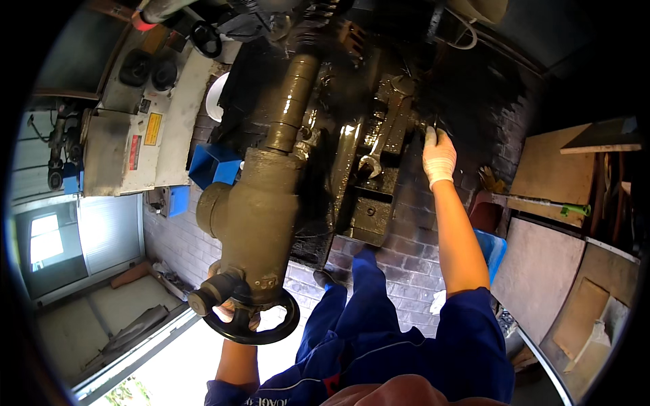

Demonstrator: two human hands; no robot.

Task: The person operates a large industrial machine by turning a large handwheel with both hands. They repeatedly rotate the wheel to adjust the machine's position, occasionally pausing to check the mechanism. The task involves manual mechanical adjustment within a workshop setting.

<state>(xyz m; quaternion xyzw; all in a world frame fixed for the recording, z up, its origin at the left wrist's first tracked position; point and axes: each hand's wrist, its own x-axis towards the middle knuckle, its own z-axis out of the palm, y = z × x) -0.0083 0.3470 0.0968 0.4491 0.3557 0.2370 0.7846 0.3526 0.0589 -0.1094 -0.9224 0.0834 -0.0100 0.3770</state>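
Note:
A lathe tailstock (266,198), grimy and brown, stands before me with its quill (294,101) run out away from me. At its near end is a black handwheel (282,330). My left hand (226,310), in a light glove, is at this wheel; spokes, rim and tailstock hide much of it, but the glove shows through the gaps. To the right, my gloved right hand (439,155) reaches beside the oily machine, fingertips together on a thin dark piece that is hard to make out. A large open-end wrench (391,124) lies on the machine to the left of that hand.
Left of the tailstock are a blue bin (216,165) and a pale machine cabinet (175,116). Wooden boards (541,266) and a green-handled tool (574,209) are at the right. A blue container (491,251) sits near my right forearm. Brick paving (411,259) lies underfoot.

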